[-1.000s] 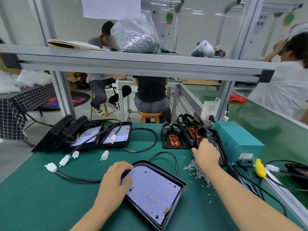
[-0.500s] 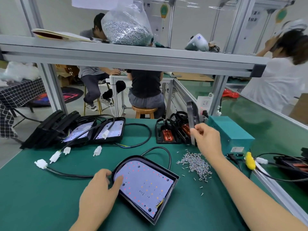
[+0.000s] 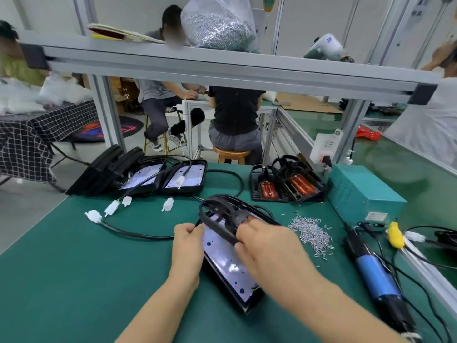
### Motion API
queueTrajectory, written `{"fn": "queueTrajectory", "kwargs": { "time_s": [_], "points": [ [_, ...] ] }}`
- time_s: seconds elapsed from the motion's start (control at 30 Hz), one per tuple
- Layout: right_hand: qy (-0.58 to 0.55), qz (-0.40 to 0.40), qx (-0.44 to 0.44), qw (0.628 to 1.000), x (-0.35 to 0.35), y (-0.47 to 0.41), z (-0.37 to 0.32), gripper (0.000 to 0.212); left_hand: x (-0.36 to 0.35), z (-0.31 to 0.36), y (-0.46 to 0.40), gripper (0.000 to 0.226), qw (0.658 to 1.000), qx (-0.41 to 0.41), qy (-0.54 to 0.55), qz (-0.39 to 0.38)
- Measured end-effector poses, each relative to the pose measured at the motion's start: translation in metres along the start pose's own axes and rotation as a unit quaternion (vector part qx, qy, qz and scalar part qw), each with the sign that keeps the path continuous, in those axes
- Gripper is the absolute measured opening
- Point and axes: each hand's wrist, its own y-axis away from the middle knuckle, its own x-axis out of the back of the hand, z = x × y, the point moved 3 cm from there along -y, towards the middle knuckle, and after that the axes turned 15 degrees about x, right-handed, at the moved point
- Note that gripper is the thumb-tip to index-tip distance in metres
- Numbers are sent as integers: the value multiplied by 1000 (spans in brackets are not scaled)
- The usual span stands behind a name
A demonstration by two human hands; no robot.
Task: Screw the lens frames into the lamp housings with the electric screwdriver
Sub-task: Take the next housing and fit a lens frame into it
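- Where the green mat (image 3: 74, 280) lies nearest, a black lamp housing (image 3: 243, 297) is seen flat, its pale LED board dotted with red.
- A black lens frame (image 3: 222, 216), an openwork of curved ribs, is held tilted above the housing's far end.
- The frame's left edge is pinched by the left hand (image 3: 186, 243); its right part is gripped by the curled fingers of the right hand (image 3: 265, 246).
- An electric screwdriver (image 3: 377, 273), blue-barrelled and glossy, is laid on the mat to the right.
- Small silver screws (image 3: 310, 233) are scattered in a loose heap beyond the right hand.
- Further frames (image 3: 284, 185) with orange lenses are stacked beside a teal metal box (image 3: 356, 194).
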Motion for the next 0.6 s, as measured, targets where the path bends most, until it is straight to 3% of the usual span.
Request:
{"fn": "queueTrajectory", "kwargs": {
  "time_s": [0.03,0.13,0.33,0.5,0.6],
  "points": [
    [2,-1,1,1000,-4,1,-9,37,-3,0,1,12,998,20,55,-27],
    [19,-20,-9,1000,-16,3,-27,45,-10,-1,5,23,981,80,146,-100],
    [29,-8,-36,999,-28,1,-39,52,-13,-11,0,31,932,165,283,-157],
    [30,-2,-59,998,-30,1,-39,50,-15,-10,3,37,906,181,326,-200],
    [24,10,-63,998,-33,2,-38,49,-18,-8,6,52,898,180,316,-248]
  ]
}}
